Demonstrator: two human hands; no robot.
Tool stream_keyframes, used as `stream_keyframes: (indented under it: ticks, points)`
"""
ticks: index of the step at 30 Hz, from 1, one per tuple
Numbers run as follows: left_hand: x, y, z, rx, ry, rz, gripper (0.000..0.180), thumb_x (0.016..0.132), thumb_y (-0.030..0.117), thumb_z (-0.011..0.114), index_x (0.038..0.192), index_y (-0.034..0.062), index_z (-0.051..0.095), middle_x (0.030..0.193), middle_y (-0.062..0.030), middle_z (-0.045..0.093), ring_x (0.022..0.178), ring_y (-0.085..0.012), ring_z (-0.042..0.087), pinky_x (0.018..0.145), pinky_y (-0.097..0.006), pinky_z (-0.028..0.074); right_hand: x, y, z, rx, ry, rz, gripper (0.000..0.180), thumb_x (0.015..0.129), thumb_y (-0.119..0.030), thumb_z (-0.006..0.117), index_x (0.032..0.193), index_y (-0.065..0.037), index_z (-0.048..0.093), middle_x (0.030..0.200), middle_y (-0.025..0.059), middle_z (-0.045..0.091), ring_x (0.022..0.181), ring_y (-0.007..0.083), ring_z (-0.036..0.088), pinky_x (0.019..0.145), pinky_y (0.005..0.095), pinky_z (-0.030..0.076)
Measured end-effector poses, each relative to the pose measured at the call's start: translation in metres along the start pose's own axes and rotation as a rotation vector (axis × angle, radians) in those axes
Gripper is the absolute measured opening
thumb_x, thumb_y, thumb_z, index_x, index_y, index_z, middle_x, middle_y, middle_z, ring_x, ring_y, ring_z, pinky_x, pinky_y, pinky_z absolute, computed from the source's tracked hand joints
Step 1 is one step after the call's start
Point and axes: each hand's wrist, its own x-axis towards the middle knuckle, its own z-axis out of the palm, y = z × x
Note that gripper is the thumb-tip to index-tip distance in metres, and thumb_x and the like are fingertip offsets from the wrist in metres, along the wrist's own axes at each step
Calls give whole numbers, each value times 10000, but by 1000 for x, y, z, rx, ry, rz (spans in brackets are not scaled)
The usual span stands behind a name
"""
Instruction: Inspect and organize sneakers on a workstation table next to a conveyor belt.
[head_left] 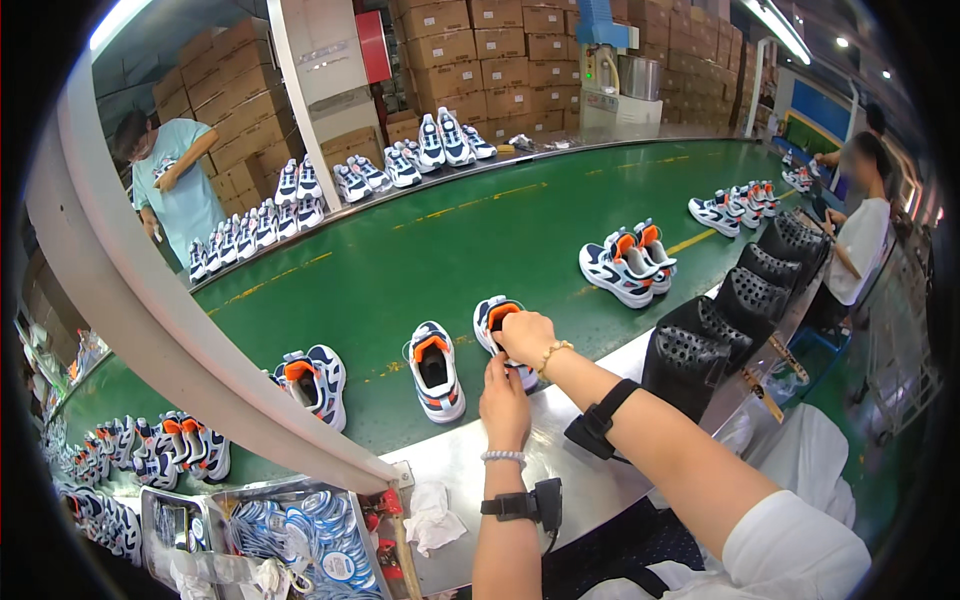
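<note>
A white, navy and orange sneaker (492, 318) sits at the near edge of the green conveyor belt (420, 260). My right hand (526, 337) grips its heel and orange collar from above. My left hand (503, 392) touches the same sneaker's near side, fingers closed against it. A matching sneaker (436, 371) stands just left of it, apart from both hands. Both wrists carry black strapped devices, and each has a bead bracelet.
More sneaker pairs lie along the belt (628, 266) (312, 379). Black perforated moulds (700, 345) line the steel ledge (470, 470) on my right. A tray of blue-and-white insoles (300, 540) sits at lower left. Other people stand at far left (170, 180) and right (860, 230).
</note>
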Motion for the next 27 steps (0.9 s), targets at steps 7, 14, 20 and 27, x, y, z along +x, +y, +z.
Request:
stream_keyframes:
  ticks: [7, 14, 20, 27]
  points:
    - [-9, 15, -1, -7, 47, 26, 394, 837, 68, 578, 1217, 68, 472, 1200, -180, 553, 1001, -386, 589, 834, -461, 470, 6, -1, 1, 21, -33, 4, 312, 854, -343, 576, 788, -74, 719, 806, 142, 698, 768, 300, 688, 685, 403, 549]
    - [3, -21, -12, 68, 476, 244, 371, 799, -19, 554, 1164, -20, 487, 1178, -205, 540, 1111, -397, 510, 963, -427, 391, -101, 3, -32, 521, 578, -411, 301, 897, -174, 547, 1189, -180, 620, 746, 105, 646, 663, 306, 631, 601, 418, 511]
    - [-63, 118, -90, -970, -173, 28, 400, 1014, 234, 369, 1123, -80, 592, 1074, -178, 661, 1028, -226, 634, 943, -339, 450, -217, 31, -122, 227, 419, -523, 525, 854, -126, 593, 1363, -206, 489, 596, 6, 528, 524, 191, 564, 496, 327, 468]
    - [-155, 199, -115, -820, -117, 79, 422, 853, 198, 596, 1138, -112, 563, 916, -229, 684, 886, -259, 660, 888, -358, 472, -273, 44, -155, 45, 469, -732, 526, 759, -160, 619, 1277, -245, 576, 615, -30, 526, 599, 130, 556, 559, 273, 457]
